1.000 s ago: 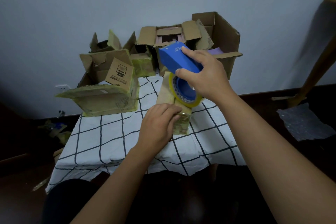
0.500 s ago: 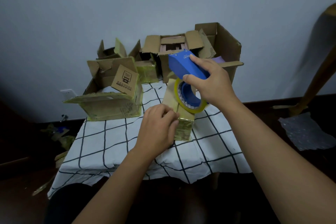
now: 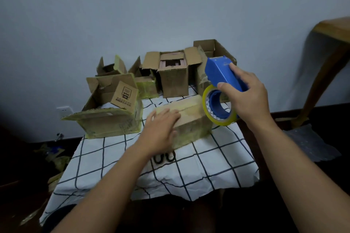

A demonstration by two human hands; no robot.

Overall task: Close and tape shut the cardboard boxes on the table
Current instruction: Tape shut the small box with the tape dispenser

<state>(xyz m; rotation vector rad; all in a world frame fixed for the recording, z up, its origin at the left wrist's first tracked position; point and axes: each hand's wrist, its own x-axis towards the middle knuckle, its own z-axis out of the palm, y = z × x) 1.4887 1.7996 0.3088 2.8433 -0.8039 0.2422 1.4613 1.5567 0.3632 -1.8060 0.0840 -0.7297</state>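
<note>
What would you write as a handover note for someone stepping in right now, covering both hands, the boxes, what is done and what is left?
Left hand: flat on the small closed box at the table's middle.
Right hand: grips the blue tape dispenser, its roll at the box's right end.
Done: this box's flaps are down.
Left: tape it, then close and tape the open boxes behind and at left.

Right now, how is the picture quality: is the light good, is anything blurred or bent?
Head view: the light is dim and bluish; the floor is nearly black. The wooden furniture at the right edge is smeared and curved by the wide lens. The left hand on the closed box is slightly soft; the right hand and tape dispenser look sharper.
</note>
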